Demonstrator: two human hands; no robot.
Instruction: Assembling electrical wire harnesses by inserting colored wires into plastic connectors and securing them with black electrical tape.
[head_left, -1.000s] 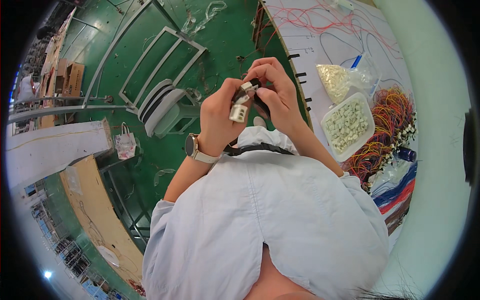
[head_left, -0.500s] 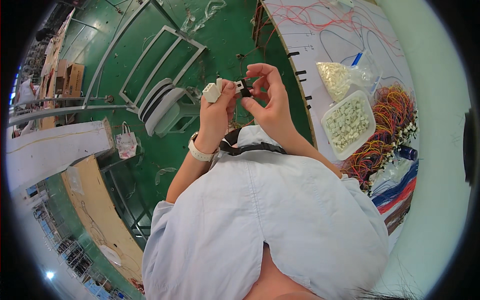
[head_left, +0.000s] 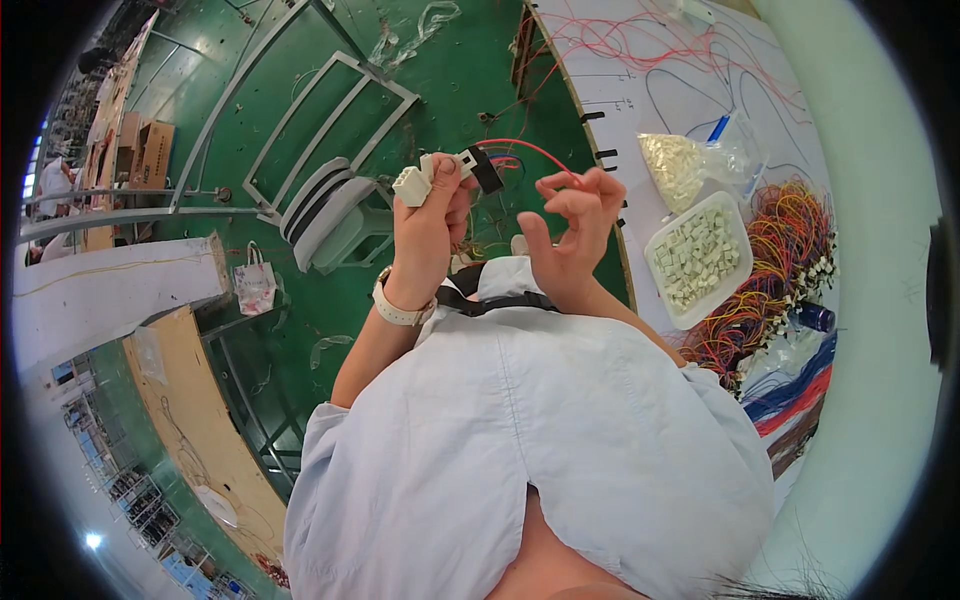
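Observation:
White plastic connector housings (head_left: 412, 186) are gripped in my left hand (head_left: 428, 225), which is closed around them. At the right end of this group sits a black block-shaped piece (head_left: 486, 170), just past my left fingertips. A red wire (head_left: 530, 147) arcs from beside the black piece over to the curled fingers of my right hand (head_left: 580, 230). Those fingers appear to hold the wire, while the thumb stands apart from them. Blue and red wires (head_left: 510, 161) show behind the black piece, partly hidden. Where they end cannot be made out.
On the white table (head_left: 620, 130) at right are a tub of small white connectors (head_left: 698, 255), a bag of pale pieces (head_left: 672, 170) and a heap of coloured wires (head_left: 790, 230). A stool (head_left: 345, 230) and metal frame (head_left: 330, 120) stand on the green floor at left.
My right hand has moved right, away from the black piece, and the red wire now stretches between them. My left hand has barely moved and keeps its grip on the connectors.

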